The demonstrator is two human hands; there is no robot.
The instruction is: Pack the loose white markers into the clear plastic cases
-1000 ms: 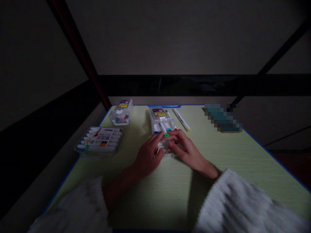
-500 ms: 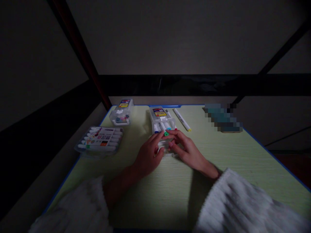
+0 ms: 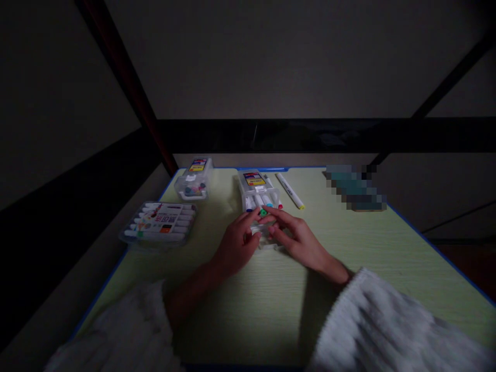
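Note:
A clear plastic marker box [image 3: 253,181] lies at the middle of the table with its end flap [image 3: 267,238] folded down toward me. White markers with blue, light-blue and red ends show inside. The green-ended marker [image 3: 263,212] sits at the box mouth, between my fingertips. My right hand [image 3: 298,240] has its forefinger and another finger around that green end, its thumb lower by the flap. From the other side, my left hand [image 3: 236,245] touches the marker with outstretched fingertips, thumb held apart. My fingers partly hide the box opening.
A yellow-ended marker [image 3: 290,191] lies right of the box. At left are a flat clear case of markers [image 3: 160,222] and another clear box [image 3: 194,181] with small coloured pieces. A blurred-out flat object [image 3: 356,191] rests at the right back, by the table's blue edge.
The green-ended marker sits slightly farther into the box, and the fingertips of both hands have shifted a little with it. Everything else stays in place.

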